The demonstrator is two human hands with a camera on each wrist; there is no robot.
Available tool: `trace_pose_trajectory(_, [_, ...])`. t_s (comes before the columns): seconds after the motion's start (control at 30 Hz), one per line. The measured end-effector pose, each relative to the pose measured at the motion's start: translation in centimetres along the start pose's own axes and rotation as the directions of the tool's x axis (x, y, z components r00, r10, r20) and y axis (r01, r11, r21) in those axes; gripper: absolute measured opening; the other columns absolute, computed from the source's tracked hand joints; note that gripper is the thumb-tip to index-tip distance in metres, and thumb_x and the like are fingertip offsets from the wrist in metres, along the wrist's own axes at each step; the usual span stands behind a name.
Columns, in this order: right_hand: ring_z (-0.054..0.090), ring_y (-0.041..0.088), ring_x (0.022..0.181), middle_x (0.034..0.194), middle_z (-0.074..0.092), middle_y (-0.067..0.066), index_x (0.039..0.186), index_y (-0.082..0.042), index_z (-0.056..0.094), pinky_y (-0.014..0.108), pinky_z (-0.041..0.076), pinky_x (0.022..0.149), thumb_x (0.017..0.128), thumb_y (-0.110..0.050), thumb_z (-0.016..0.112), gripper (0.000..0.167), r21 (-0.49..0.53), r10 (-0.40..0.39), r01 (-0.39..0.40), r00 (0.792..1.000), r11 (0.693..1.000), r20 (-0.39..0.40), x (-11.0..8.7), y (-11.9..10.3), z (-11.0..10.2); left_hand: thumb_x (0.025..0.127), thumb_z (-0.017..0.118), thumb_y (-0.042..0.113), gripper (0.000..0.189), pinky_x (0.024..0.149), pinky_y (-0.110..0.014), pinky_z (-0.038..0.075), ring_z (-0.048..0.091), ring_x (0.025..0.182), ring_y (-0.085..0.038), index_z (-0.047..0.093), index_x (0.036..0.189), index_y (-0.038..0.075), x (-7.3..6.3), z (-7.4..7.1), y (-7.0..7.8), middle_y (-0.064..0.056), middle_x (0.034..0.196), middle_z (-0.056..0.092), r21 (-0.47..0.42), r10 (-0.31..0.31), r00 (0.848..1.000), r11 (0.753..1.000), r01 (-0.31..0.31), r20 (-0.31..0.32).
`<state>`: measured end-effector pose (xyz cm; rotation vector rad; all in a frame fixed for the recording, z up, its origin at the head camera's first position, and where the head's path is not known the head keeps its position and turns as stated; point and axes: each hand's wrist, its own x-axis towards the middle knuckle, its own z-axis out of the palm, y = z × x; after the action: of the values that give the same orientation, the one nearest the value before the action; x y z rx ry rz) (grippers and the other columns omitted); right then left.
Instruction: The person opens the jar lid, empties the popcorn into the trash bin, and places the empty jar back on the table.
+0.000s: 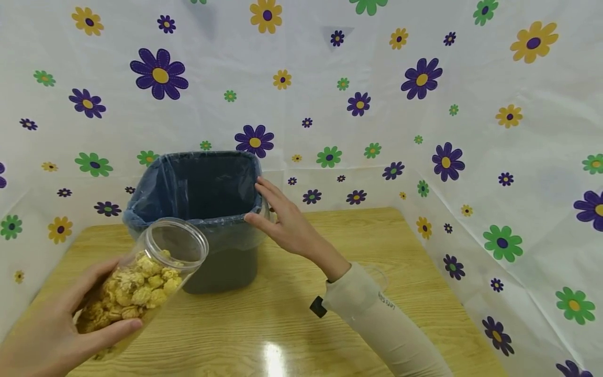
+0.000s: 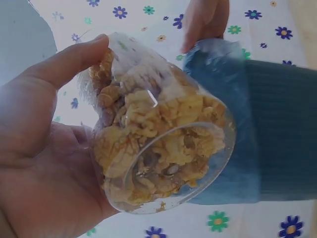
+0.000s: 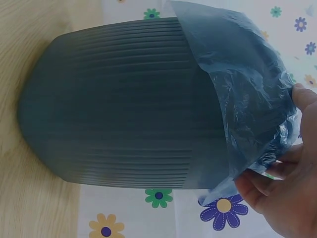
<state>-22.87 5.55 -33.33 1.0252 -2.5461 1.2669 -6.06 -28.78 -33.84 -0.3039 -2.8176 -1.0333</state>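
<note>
Your left hand (image 1: 61,324) grips the jar (image 1: 188,262) of popcorn (image 1: 143,288) at lower left; your right hand (image 1: 289,222) clasps the bin (image 1: 221,269) liner (image 1: 162,193) near centre, apparently steadying it; next likely calls for controlled tilting

Behind the wooden table (image 1: 320,324) and along its left and right sides hang white coverings (image 1: 306,57) printed with purple, yellow and green flowers (faintly creased), while glare (image 1: 274,360) brightens the table's near part.

This is a little closed-in corner, with white flowery sheets (image 1: 311,104) around a wooden table (image 1: 325,324). I cannot tell what building it is.
</note>
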Motion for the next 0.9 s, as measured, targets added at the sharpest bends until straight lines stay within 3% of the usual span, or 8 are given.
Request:
trace_pose_trajectory(0.13, [0.021, 0.018, 0.155, 0.171, 0.022, 0.009, 0.162, -0.005, 0.031, 0.048, 0.029, 0.121, 0.105, -0.034, 0.063, 0.072, -0.004, 0.003, -0.003, 1.0, 1.0, 0.004, 0.0, 0.0, 0.1, 0.072, 0.097, 0.017, 0.101, 0.062, -0.017, 0.048, 0.059, 0.097, -0.002, 0.041, 0.156, 0.009, 0.3, -1.4, 0.5, -0.025, 0.132, 0.056, 0.037, 0.033, 0.994, 0.999, -0.03, -0.103])
trace_pose_trajectory(0.17, [0.021, 0.018, 0.155, 0.171, 0.022, 0.009, 0.162, -0.005, 0.031, 0.048, 0.03, 0.121, 0.105, -0.034, 0.063, 0.071, -0.003, 0.003, -0.003, 1.0, 1.0, 0.003, 0.0, 0.1, 0.1, 0.071, 0.097, 0.017, 0.103, 0.066, -0.014, 0.048, 0.063, 0.1, -0.011, 0.041, 0.156, 0.008, 0.4, -1.7, 0.6, -0.027, 0.133, 0.056, 0.048, 0.039, 0.991, 0.998, -0.033, -0.13])
trace_pose_trajectory(0.23, [0.022, 0.018, 0.155, 0.171, 0.022, 0.008, 0.162, -0.005, 0.031, 0.048, 0.031, 0.12, 0.105, -0.034, 0.063, 0.071, -0.002, 0.003, -0.003, 1.0, 1.0, -0.001, 0.0, 0.1, 0.2, 0.069, 0.098, 0.016, 0.105, 0.075, -0.006, 0.043, 0.059, 0.108, -0.008, 0.04, 0.157, 0.006, 0.8, -2.4, 0.5, -0.032, 0.133, 0.055, 0.056, 0.054, 0.981, 0.997, -0.044, -0.188])
trace_pose_trajectory(0.27, [0.022, 0.018, 0.155, 0.171, 0.022, 0.008, 0.161, -0.004, 0.031, 0.049, 0.031, 0.12, 0.105, -0.033, 0.063, 0.071, 0.0, 0.002, -0.002, 1.0, 1.0, -0.003, 0.0, 0.1, 0.2, 0.07, 0.098, 0.015, 0.106, 0.081, -0.002, 0.037, 0.059, 0.114, -0.018, 0.039, 0.157, 0.005, 1.0, -2.7, 0.6, -0.034, 0.135, 0.053, 0.058, 0.054, 0.976, 0.997, -0.043, -0.209])
trace_pose_trajectory(0.4, [0.022, 0.018, 0.155, 0.171, 0.021, 0.008, 0.161, -0.003, 0.031, 0.049, 0.031, 0.121, 0.104, -0.033, 0.064, 0.072, 0.004, 0.0, 0.0, 1.0, 1.0, -0.003, -0.1, 0.1, 0.2, 0.072, 0.095, 0.008, 0.105, 0.085, 0.004, 0.028, 0.044, 0.11, 0.013, 0.036, 0.159, 0.005, 2.4, -4.2, 0.3, -0.036, 0.136, 0.051, 0.022, 0.078, 0.961, 0.997, -0.075, -0.264])
trace_pose_trajectory(0.5, [0.021, 0.017, 0.155, 0.171, 0.021, 0.007, 0.161, -0.003, 0.031, 0.048, 0.03, 0.121, 0.105, -0.034, 0.063, 0.072, -0.001, 0.004, -0.004, 1.0, 1.0, 0.001, -0.1, 0.0, 0.1, 0.074, 0.093, 0.005, 0.101, 0.079, 0.004, 0.03, 0.038, 0.102, 0.021, 0.037, 0.158, 0.003, 3.5, -5.2, 0.4, -0.037, 0.135, 0.051, 0.016, 0.088, 0.955, 0.996, -0.087, -0.282])
trace_pose_trajectory(0.77, [0.02, 0.017, 0.155, 0.171, 0.02, 0.007, 0.163, -0.007, 0.03, 0.048, 0.029, 0.122, 0.105, -0.038, 0.061, 0.073, -0.007, 0.015, -0.015, 1.0, 1.0, 0.004, -0.2, 0.0, 0.2, 0.082, 0.086, 0.002, 0.09, 0.074, 0.003, 0.032, 0.039, 0.097, 0.02, 0.036, 0.157, -0.002, 5.7, -6.6, 0.6, -0.039, 0.134, 0.048, 0.012, 0.084, 0.943, 0.996, -0.085, -0.321])
trace_pose_trajectory(0.9, [0.02, 0.017, 0.155, 0.171, 0.019, 0.007, 0.163, -0.007, 0.029, 0.048, 0.031, 0.12, 0.105, -0.038, 0.06, 0.073, -0.014, 0.011, -0.011, 1.0, 1.0, 0.003, -0.2, 0.1, 0.2, 0.085, 0.085, 0.004, 0.089, 0.07, 0.003, 0.034, 0.04, 0.095, 0.017, 0.035, 0.159, 0.002, 7.0, -7.1, 0.1, -0.025, 0.134, 0.05, 0.011, 0.072, 0.951, 0.997, -0.071, -0.301])
